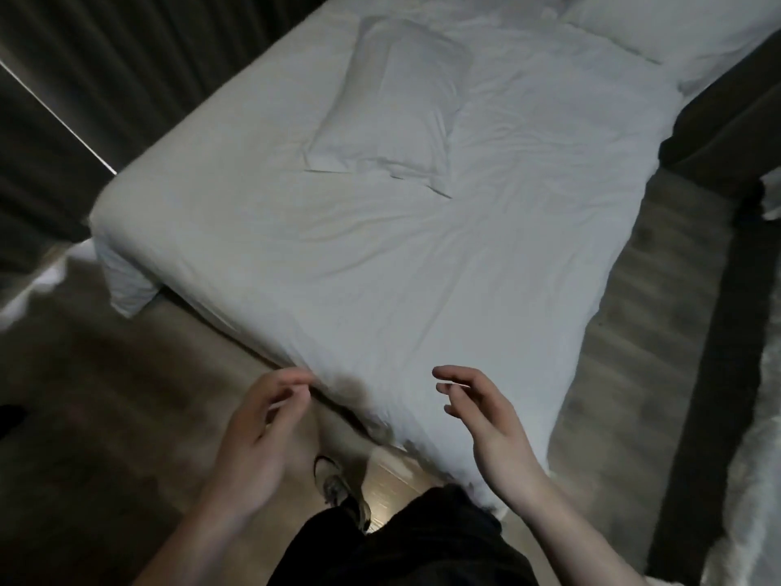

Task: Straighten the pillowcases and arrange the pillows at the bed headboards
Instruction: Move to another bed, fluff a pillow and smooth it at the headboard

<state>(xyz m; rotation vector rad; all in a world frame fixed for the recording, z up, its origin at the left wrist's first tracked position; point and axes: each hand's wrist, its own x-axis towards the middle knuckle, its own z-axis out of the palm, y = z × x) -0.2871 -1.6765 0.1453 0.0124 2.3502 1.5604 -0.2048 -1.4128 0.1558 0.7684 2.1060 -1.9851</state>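
The bed (422,268), covered in a wrinkled white sheet, fills the view. One pillow (397,107) lies flat on the middle of the bed, its case creased; a second pillow (676,27) sits at the bed's far right end. At the bed's near corner, the left hand (262,437) and right hand (486,420) hover empty, fingers (452,372) loosely spread and curled.

Both hands are held out in front of the person, empty. The left hand (262,420) has its fingers bent loosely and its palm turned inward. The right hand (481,416) faces it, fingers curled a little. The bare arms reach forward, apart from each other.
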